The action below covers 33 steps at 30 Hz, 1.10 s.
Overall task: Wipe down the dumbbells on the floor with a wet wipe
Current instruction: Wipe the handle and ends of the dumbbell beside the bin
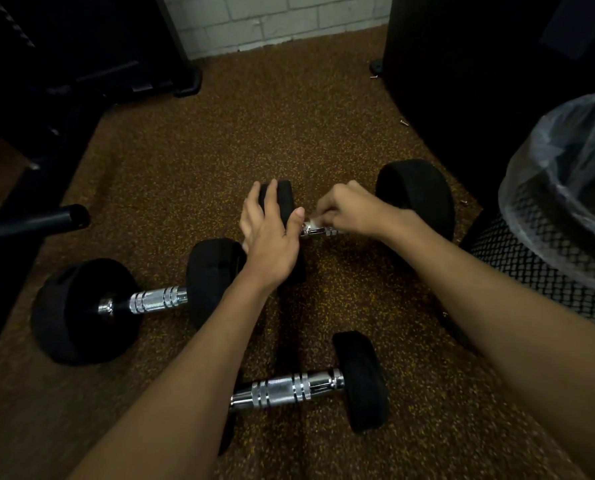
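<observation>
The left hand clasps the left head of the far black, chrome-handled dumbbell on the speckled brown floor. The right hand pinches what seems a white wet wipe against its handle.

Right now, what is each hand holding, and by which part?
The left hand grips the far dumbbell by its left weight end. The right hand pinches a white wipe against that dumbbell's chrome handle.
</observation>
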Motion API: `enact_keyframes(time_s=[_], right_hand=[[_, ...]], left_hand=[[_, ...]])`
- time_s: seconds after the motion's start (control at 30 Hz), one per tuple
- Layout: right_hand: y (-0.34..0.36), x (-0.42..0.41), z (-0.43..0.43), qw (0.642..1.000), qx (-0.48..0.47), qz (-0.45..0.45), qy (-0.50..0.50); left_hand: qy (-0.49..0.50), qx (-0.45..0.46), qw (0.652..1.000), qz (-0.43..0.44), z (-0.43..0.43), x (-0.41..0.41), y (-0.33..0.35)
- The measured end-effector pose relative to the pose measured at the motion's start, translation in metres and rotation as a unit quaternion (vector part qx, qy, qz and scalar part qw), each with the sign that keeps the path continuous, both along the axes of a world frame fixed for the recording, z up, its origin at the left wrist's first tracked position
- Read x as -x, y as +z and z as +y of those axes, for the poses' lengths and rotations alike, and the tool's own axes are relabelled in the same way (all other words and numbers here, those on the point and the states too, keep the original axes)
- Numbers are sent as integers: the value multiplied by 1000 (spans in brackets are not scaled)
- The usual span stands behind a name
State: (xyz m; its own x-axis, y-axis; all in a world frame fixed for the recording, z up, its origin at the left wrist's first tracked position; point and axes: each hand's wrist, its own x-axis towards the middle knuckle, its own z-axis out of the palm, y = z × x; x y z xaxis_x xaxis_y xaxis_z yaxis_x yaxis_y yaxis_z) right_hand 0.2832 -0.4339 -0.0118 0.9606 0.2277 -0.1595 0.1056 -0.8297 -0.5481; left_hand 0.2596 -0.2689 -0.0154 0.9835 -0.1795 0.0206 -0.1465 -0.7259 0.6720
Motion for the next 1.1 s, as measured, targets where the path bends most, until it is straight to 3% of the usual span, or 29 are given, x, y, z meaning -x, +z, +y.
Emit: enact_keyframes(time_s=[0.1,0.23,0.37,0.47,0.6,0.67,0.93,1.1], right_hand=[[4,-9,-1,999,3,40,-19],[3,-22,24,990,91,95,-49],[-4,8,41,996,82,-4,-44],[-21,26,35,994,80,-75,16],[-22,27,24,987,126,-36,94],[-20,17,19,990,91,-32,103],[-7,-7,14,1000,-20,4,-22],[-13,3,19,998,58,24,27]], left_hand=[[2,2,1000,-1,0,0,0],[5,3,1000,-4,0,0,0],[9,6,1000,-5,-2,0,-1],[10,12,1000,-7,-1,1,-2],[7,6,1000,-8,0,2,-3],[7,5,1000,-7,0,1,-2],[9,2,1000,1,-1,-1,0],[8,3,1000,-4,-1,1,-1]])
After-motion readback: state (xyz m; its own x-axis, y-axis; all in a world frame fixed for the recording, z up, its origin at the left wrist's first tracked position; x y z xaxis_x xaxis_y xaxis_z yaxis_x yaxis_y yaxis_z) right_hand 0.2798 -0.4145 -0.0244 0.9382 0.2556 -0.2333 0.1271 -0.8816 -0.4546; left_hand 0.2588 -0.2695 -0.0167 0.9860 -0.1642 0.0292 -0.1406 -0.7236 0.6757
